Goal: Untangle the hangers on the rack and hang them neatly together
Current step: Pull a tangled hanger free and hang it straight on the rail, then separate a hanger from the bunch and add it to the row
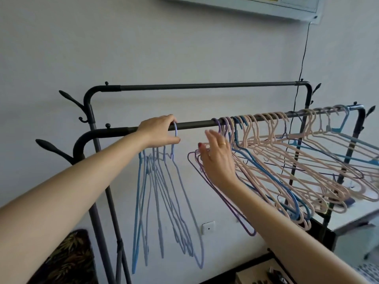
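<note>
A dark metal clothes rack has a near rail (194, 123) running left to right. My left hand (159, 131) is closed around the necks of several pale blue hangers (164, 201) on that rail's left part; they dangle together below it. My right hand (217, 158) is spread open against the left end of a tangled crowd of pink, blue and purple hangers (287, 160) that fills the rail's right half. A purple hanger (221, 197) lies just under my right palm.
A second, higher rail (205, 86) stands behind. Coat hooks (51, 148) stick out at the rack's left post. A black cable (303, 58) hangs down the wall. A wall socket (208, 227) sits low, a patterned rug (67, 259) lower left.
</note>
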